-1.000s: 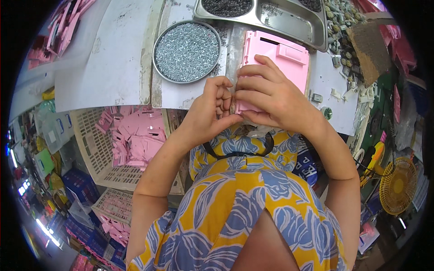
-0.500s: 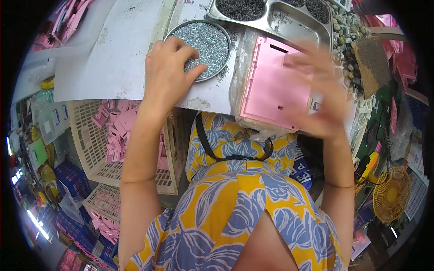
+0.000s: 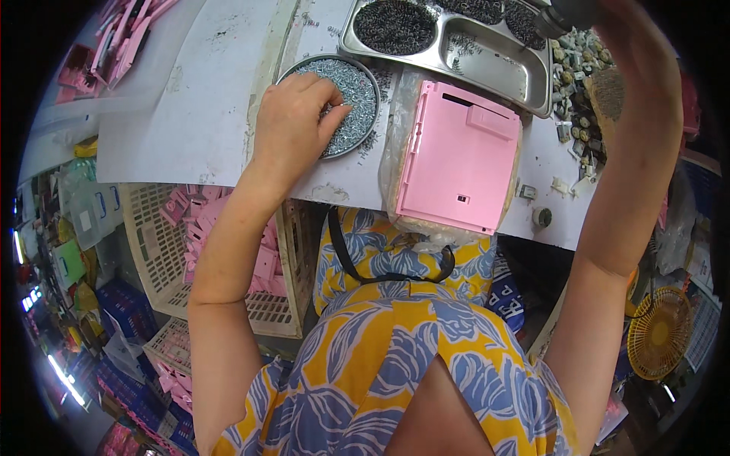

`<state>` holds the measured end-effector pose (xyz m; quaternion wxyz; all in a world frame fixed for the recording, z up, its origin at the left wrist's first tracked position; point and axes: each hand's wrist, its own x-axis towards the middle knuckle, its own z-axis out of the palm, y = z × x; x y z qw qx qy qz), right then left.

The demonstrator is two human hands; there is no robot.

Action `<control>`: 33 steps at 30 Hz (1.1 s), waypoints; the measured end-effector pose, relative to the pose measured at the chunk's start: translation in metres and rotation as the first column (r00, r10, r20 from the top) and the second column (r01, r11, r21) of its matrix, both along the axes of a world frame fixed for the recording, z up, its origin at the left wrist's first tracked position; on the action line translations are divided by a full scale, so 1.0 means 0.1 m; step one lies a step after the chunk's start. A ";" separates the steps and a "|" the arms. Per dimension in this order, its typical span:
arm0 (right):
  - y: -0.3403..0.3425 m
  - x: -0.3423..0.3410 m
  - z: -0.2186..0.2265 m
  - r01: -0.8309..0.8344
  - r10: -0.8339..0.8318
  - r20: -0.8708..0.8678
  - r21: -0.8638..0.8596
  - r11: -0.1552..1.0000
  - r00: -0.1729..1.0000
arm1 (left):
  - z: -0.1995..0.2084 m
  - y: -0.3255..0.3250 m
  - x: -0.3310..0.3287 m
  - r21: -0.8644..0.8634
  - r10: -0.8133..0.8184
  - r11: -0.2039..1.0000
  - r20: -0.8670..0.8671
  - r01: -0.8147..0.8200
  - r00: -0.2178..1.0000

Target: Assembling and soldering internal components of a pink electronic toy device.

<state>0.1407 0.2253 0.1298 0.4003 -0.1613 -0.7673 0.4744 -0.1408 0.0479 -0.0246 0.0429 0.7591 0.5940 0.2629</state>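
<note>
My left hand (image 3: 298,121) reaches into a round metal dish (image 3: 377,85) full of small silvery screws (image 3: 351,106). Its thumb and forefinger are pinched together over them; anything between the tips is too small to make out. High at the right edge of the table, my right hand (image 3: 642,49) is wrapped round a dark electric screwdriver (image 3: 561,18), partly cut off by the top of the picture. Between the hands lies a pink plastic panel (image 3: 456,159) with a slot and a small square hole. It rests on a plastic-wrapped block, and neither hand touches it.
A steel compartment tray (image 3: 498,72) with dark small parts stands behind the panel. Small loose components (image 3: 582,137) are heaped at the right. Below the table's left edge sits a cream crate (image 3: 163,277) of pink parts. A yellow fan (image 3: 660,333) stands lower right.
My right hand has gone from the pink panel up and right, and now grips the screwdriver. My left hand stays at the dish, its thumb and forefinger now closed together. The view has shifted slightly.
</note>
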 end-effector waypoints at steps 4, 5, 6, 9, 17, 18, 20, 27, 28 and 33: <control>-0.61 0.15 -0.27 0.082 -0.138 -0.136 -0.355 0.931 0.981 | 0.08 -0.10 0.21 0.172 -0.173 0.973 0.113 0.152 0.978; -0.70 0.20 -0.34 0.120 -0.210 -0.147 -0.465 0.877 0.967 | 0.12 -0.17 0.32 0.169 -0.214 0.967 0.150 0.189 0.965; -0.87 0.21 -0.36 0.029 -0.126 -0.202 -0.424 0.905 0.971 | 0.18 -0.23 0.48 0.171 -0.267 0.957 0.194 0.236 0.944; -1.36 0.21 -0.42 -0.174 0.037 -0.361 -0.353 0.919 0.932 | 0.25 -0.38 0.88 0.194 -0.390 0.919 0.337 0.342 0.857; -1.65 0.43 -0.40 -0.216 0.087 -0.439 -0.254 0.943 0.894 | 0.15 -0.53 1.27 0.246 -0.431 0.902 0.535 0.354 0.726; -1.65 0.43 -0.38 -0.215 0.089 -0.426 -0.258 0.942 0.901 | 0.15 -0.53 1.28 0.252 -0.434 0.901 0.533 0.353 0.727; -1.66 0.42 -0.37 -0.215 0.085 -0.419 -0.274 0.938 0.904 | 0.15 -0.52 1.30 0.263 -0.438 0.899 0.529 0.350 0.727; -1.69 0.36 -0.42 -0.182 0.042 -0.413 -0.305 0.935 0.910 | 0.15 -0.50 1.28 0.259 -0.436 0.900 0.531 0.351 0.726; -1.71 0.36 -0.40 -0.138 0.002 -0.393 -0.318 0.938 0.919 | 0.17 -0.48 1.29 0.263 -0.451 0.892 0.519 0.367 0.725; -1.86 0.35 -0.40 0.025 -0.159 -0.279 -0.430 0.902 0.947 | 0.19 -0.48 1.32 0.239 -0.476 0.880 0.447 0.411 0.758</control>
